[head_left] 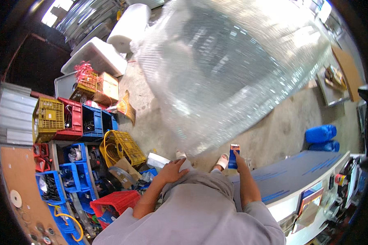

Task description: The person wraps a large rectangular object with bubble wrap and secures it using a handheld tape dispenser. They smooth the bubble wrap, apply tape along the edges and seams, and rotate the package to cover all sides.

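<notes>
Head cam – R hand [239,161] pinching flat blue pkt [232,158] – L hand [172,171] on thigh [192,176], fingers [181,162] slightly spread.

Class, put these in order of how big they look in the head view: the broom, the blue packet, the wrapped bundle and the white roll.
1. Wrapped bundle, by far
2. White roll
3. Broom
4. Blue packet, held in the right hand

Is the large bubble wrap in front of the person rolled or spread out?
Spread out: the bubble wrap forms a broad, transparent sheet, with concrete floor visible along its edges.
</notes>
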`<move>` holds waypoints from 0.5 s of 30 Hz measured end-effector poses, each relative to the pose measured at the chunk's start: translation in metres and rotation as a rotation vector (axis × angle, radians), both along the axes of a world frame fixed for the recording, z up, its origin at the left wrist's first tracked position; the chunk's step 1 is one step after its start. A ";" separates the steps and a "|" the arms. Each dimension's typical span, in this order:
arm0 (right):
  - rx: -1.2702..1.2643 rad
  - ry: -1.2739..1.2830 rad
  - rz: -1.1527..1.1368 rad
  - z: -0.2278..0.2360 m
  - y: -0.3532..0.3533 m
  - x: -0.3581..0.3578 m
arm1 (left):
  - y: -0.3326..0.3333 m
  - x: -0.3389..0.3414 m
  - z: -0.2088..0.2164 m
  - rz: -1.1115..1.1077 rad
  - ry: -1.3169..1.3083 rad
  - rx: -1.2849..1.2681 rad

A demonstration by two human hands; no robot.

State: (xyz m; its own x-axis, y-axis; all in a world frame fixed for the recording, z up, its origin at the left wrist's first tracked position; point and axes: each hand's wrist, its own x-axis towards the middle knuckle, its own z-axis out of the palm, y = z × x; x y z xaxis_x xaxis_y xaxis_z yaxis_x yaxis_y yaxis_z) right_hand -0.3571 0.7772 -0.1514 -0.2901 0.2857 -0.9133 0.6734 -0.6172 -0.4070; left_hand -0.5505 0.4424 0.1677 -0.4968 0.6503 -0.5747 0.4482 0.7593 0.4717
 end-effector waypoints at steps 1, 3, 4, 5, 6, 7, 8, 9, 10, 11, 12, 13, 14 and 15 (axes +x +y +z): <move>0.065 -0.019 0.040 0.009 -0.004 -0.008 | -0.010 -0.005 -0.009 0.040 -0.028 0.012; 0.204 -0.027 0.127 0.057 -0.018 -0.027 | -0.036 -0.009 -0.029 0.104 -0.006 0.110; 0.234 -0.088 0.224 0.061 -0.018 -0.025 | -0.044 -0.016 -0.036 0.125 -0.021 0.160; 0.541 -0.248 0.530 0.065 -0.027 -0.023 | -0.054 -0.025 -0.041 0.144 -0.041 0.198; 0.646 -0.346 0.670 0.068 -0.039 -0.025 | -0.066 -0.037 -0.039 0.162 -0.052 0.232; 0.620 -0.374 0.712 0.070 -0.050 -0.029 | -0.083 -0.049 -0.035 0.184 -0.084 0.243; 0.579 -0.402 0.736 0.080 -0.064 -0.035 | -0.105 -0.062 -0.038 0.235 -0.077 0.258; 0.524 -0.401 0.742 0.081 -0.077 -0.041 | -0.132 -0.071 -0.039 0.292 -0.068 0.270; 0.485 -0.391 0.735 0.081 -0.093 -0.047 | -0.158 -0.085 -0.041 0.347 -0.062 0.283; 0.442 -0.383 0.724 0.083 -0.114 -0.058 | -0.177 -0.107 -0.031 0.387 -0.063 0.190; 0.421 -0.369 0.736 0.090 -0.127 -0.070 | -0.199 -0.123 -0.021 0.452 -0.065 0.102; 0.393 -0.355 0.746 0.096 -0.142 -0.083 | -0.223 -0.140 -0.028 0.476 -0.045 0.049; 0.368 -0.340 0.748 0.100 -0.157 -0.096 | -0.239 -0.162 -0.022 0.494 -0.024 -0.013; 0.345 -0.333 0.750 0.104 -0.170 -0.108 | -0.249 -0.183 -0.018 0.487 -0.017 -0.013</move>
